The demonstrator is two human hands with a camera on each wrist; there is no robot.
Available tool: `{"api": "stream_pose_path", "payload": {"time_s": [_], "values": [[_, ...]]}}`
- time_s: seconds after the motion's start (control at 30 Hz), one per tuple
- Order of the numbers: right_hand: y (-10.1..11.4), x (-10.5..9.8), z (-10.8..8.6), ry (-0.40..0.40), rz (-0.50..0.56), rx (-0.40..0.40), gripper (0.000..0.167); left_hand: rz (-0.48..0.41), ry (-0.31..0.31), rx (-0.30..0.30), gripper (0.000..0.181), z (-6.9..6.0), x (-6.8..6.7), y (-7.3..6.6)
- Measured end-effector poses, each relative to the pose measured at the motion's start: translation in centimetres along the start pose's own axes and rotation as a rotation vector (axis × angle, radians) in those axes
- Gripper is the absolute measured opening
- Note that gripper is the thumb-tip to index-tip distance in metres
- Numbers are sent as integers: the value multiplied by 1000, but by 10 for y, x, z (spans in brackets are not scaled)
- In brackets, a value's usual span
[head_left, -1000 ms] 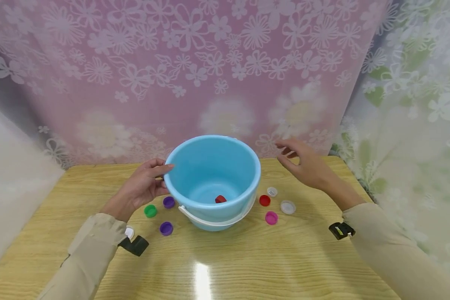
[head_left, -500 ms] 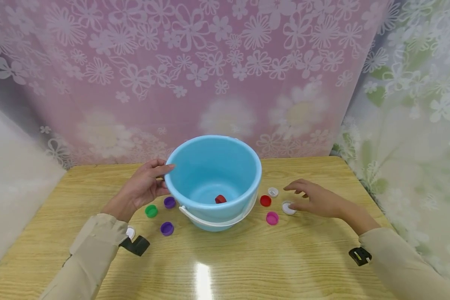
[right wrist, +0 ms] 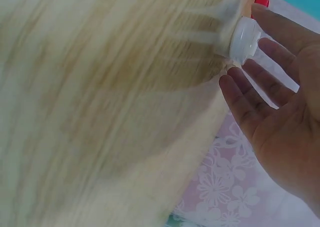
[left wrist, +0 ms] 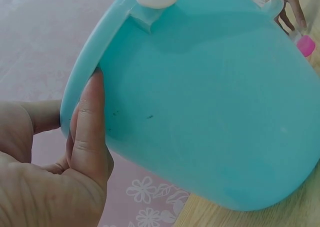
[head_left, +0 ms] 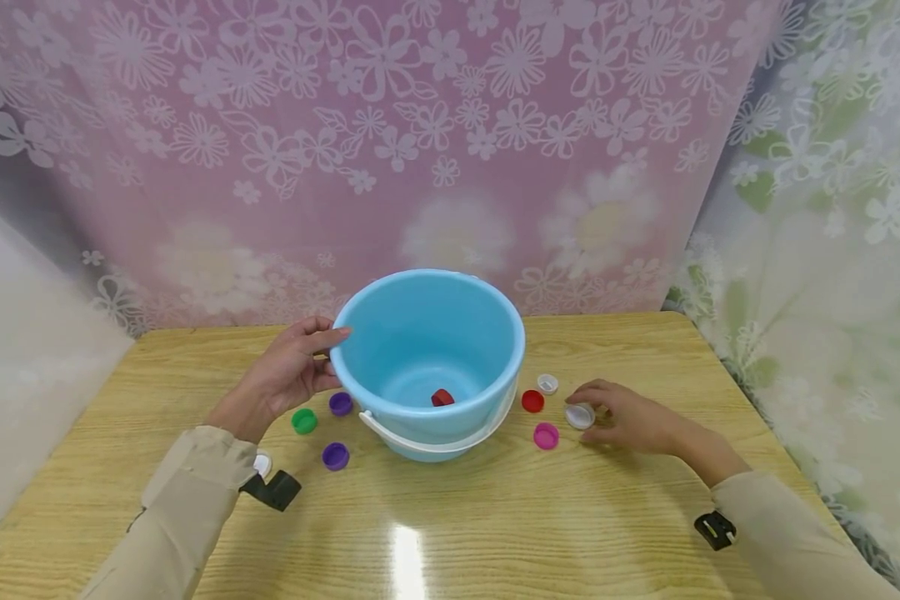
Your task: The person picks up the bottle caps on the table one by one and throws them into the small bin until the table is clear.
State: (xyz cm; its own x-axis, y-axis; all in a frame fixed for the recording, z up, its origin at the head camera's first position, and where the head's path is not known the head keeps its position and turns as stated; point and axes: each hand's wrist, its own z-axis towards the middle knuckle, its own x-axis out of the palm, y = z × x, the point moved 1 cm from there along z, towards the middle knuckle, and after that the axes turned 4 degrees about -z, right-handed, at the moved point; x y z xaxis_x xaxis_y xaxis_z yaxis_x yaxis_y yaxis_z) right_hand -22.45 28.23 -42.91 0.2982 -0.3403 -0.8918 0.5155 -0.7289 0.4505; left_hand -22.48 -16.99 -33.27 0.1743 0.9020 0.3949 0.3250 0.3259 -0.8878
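My left hand (head_left: pixel 288 371) grips the left rim of a light blue bucket (head_left: pixel 427 333), thumb over the rim and fingers against the outer wall. In the left wrist view the bucket's wall (left wrist: pixel 200 107) fills most of the picture. The bucket stands tilted towards me with a red cap (head_left: pixel 442 397) inside. On the right, my right hand (head_left: pixel 633 417) is low over the table, thumb and fingers spread around a large white cap (head_left: pixel 580 416). In the right wrist view this white cap (right wrist: pixel 245 41) sits between thumb and loosely bent fingers; firm contact does not show.
Near the right hand lie a red cap (head_left: pixel 532 401), a pink cap (head_left: pixel 546 436) and a small white cap (head_left: pixel 547 383). Left of the bucket are two purple caps (head_left: pixel 336 456), a green cap (head_left: pixel 303 421) and a white cap (head_left: pixel 263 464). A floral curtain (head_left: pixel 450 167) hangs behind the table.
My right hand has come down from above the table's back right to the large white cap. The left hand and the bucket have stayed in place.
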Motion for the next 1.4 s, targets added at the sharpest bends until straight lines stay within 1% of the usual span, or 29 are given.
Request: {"api": "stream_pose_path", "payload": {"time_s": [0.13, 0.27, 0.4, 0.53, 0.8, 1.03, 1.13, 1.27, 1.4], "values": [[1, 2, 1, -1, -23, -9, 45, 0, -2, 1, 23, -1, -1, 0], [1, 4, 3, -4, -90, -25, 39, 1, 0, 1, 23, -1, -1, -1], [2, 4, 5, -24, -128, -64, 32, 0, 2, 2, 22, -1, 0, -1], [2, 4, 6, -25, -112, -87, 29, 0, -4, 1, 22, -1, 0, -1], [5, 1, 6, -14, -92, -72, 30, 9, -7, 5, 23, -1, 0, -1], [4, 1, 6, -14, -86, -87, 32, 11, -5, 6, 22, -1, 0, -2], [3, 1, 6, -14, -66, -89, 32, 13, -5, 5, 22, 0, 1, -2], [-1, -1, 5, -8, -40, -68, 33, 15, -3, -2, 23, 0, 2, -2], [-2, -5, 3, -19, -46, -4, 39, 17, -6, -3, 21, 0, 2, -2]]}}
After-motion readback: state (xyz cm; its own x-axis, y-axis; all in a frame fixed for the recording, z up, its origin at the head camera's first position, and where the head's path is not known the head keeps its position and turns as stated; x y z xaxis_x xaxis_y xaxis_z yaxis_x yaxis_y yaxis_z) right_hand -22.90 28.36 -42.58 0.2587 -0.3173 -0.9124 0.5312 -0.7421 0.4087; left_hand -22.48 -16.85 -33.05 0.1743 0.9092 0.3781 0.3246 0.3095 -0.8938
